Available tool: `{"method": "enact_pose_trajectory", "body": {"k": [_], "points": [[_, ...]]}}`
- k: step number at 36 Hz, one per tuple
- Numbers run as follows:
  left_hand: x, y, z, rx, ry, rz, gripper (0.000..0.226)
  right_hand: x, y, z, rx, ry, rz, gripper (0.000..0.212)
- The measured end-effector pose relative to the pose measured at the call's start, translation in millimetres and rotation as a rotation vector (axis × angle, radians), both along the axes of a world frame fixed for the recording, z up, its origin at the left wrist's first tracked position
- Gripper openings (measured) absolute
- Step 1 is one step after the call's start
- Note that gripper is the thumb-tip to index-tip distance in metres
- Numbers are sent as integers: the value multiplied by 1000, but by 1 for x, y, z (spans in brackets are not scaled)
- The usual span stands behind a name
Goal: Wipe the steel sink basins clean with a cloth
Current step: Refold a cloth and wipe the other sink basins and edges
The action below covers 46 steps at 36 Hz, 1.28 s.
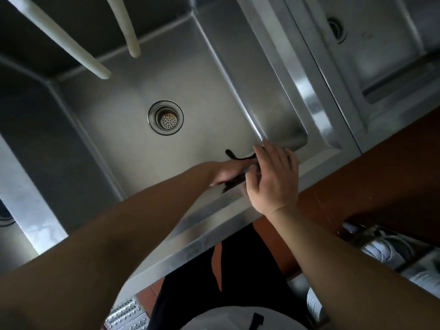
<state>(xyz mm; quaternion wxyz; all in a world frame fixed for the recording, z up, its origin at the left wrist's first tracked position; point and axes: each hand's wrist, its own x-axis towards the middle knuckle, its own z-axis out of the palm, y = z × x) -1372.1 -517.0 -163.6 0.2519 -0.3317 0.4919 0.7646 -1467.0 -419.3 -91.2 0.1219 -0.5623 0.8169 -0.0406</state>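
Note:
A steel sink basin (133,148) fills the middle of the view, with a round drain strainer (166,117) in its floor. A dark cloth (238,173) lies bunched at the basin's near right corner. My left hand (225,173) reaches into the basin and grips the cloth against the near wall. My right hand (273,177) hovers over the same corner with fingers spread, its fingertips touching or just above the cloth; much of the cloth is hidden beneath both hands.
Two pale spout hoses (71,44) hang over the basin's far left. A second basin (381,55) with its own drain (337,29) lies to the right, past a steel divider rim (316,91). Orange floor tiles (381,175) and white shoes (390,251) show below.

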Motion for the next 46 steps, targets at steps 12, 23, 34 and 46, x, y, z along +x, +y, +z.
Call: {"method": "enact_pose_trajectory", "body": {"k": [12, 23, 34, 46], "points": [[107, 22, 66, -55, 180, 89, 47, -2, -3, 7, 220, 4, 136, 52], [165, 67, 111, -660, 102, -178, 73, 77, -50, 52, 758, -644, 247, 43], [294, 119, 146, -809, -281, 806, 38, 157, 2, 29, 564, -212, 681, 35], [263, 122, 127, -789, -381, 656, 39, 65, -25, 35, 622, -258, 395, 27]]}}
